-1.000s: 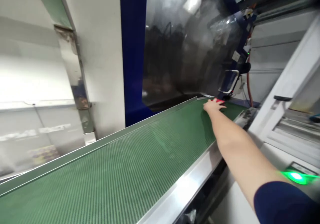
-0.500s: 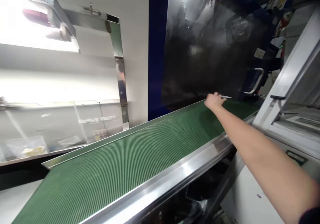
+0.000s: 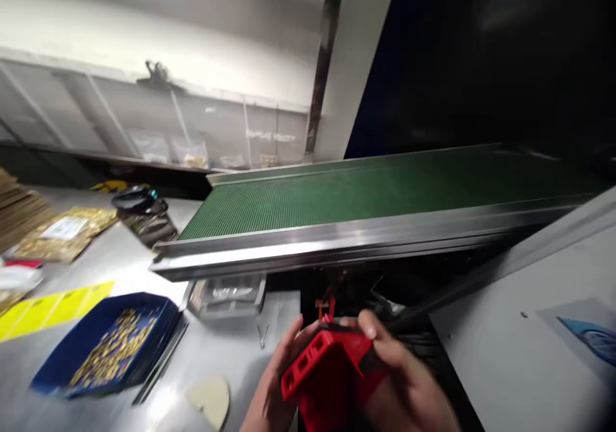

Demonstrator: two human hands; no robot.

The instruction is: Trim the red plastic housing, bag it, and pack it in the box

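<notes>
A red plastic part with black portions (image 3: 308, 358) is in both my hands, low in the view and in front of the conveyor's near rail. It looks like a hollow housing with rectangular openings along one edge. My left hand (image 3: 275, 377) is closed round its left side. The right side is gripped by my right hand (image 3: 407, 374), whose thumb or a finger presses near the top; blur hides part of this hand. Beyond the part runs a green ribbed conveyor belt (image 3: 308, 198) with metal side rails.
Left, a metal table (image 3: 192, 355) bears a blue tray (image 3: 52, 364) of small brass-coloured pieces, thin rods (image 3: 161, 361), a bag of brass-coloured pieces (image 3: 67, 233), yellow strips (image 3: 48, 310) and a pale round piece (image 3: 212, 400). A white cabinet (image 3: 520, 355) stands at the right.
My right hand has come back from the conveyor's far end. Both hands now hold the red part close to me. The view has turned down and left, showing the table.
</notes>
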